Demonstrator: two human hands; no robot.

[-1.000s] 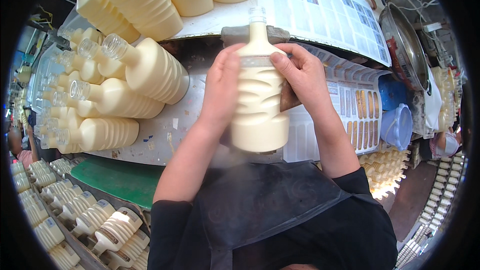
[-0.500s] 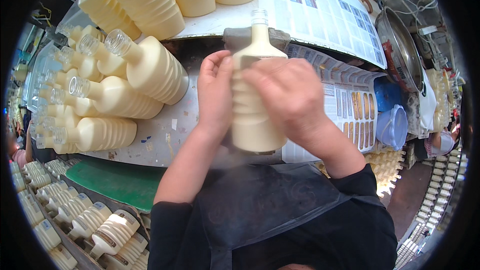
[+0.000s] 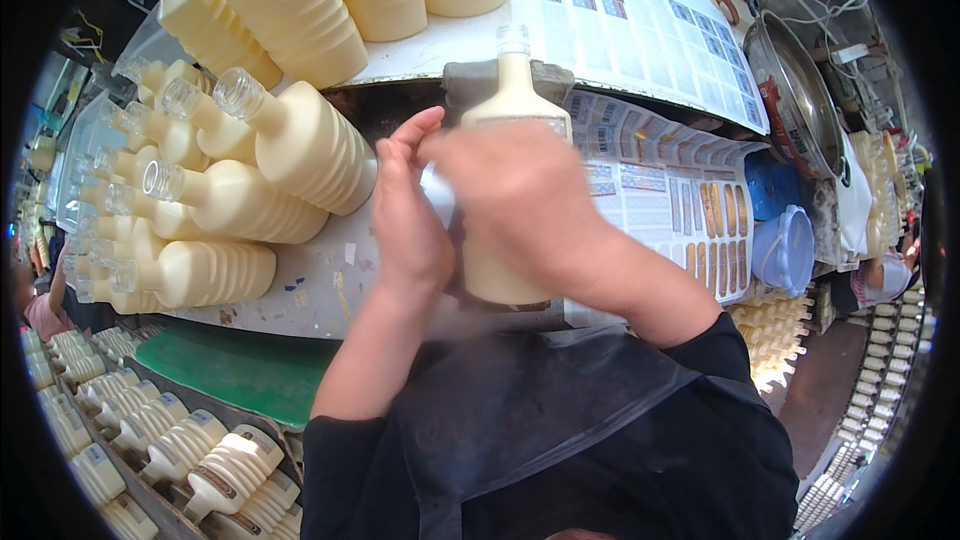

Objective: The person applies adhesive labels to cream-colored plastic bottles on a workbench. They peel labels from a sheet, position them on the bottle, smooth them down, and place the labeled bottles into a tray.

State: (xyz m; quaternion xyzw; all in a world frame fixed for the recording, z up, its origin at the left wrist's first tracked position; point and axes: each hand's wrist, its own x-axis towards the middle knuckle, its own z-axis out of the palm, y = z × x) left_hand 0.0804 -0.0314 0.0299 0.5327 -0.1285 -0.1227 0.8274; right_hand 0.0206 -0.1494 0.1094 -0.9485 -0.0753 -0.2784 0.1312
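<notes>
A cream-coloured bottle [image 3: 515, 90] with a clear threaded neck and ribbed body lies in front of me, its neck pointing away on a grey padded rest [image 3: 470, 83]. A thin printed strip [image 3: 553, 124] shows across its shoulder, partly covered by my right hand. My right hand [image 3: 530, 195] is over the bottle's middle and reaches left past its edge; its fingers are smeared by motion, and whether it holds anything is hidden. To the left of the bottle is my left hand [image 3: 410, 215], fingers loosely extended and palm turned toward the bottle, with a narrow gap between them.
Several similar bottles [image 3: 265, 200] lie stacked on the left, and larger ones [image 3: 300, 10] stand at the back. Label sheets [image 3: 690, 195] spread on the right, near a lilac bucket [image 3: 783, 250] and a metal basin [image 3: 800, 90]. Labelled bottles [image 3: 235, 465] fill the lower left.
My right hand has swept left across the bottle, uncovering part of its right side. My left hand has shifted a little left, away from the bottle's side. The bottle stays in place.
</notes>
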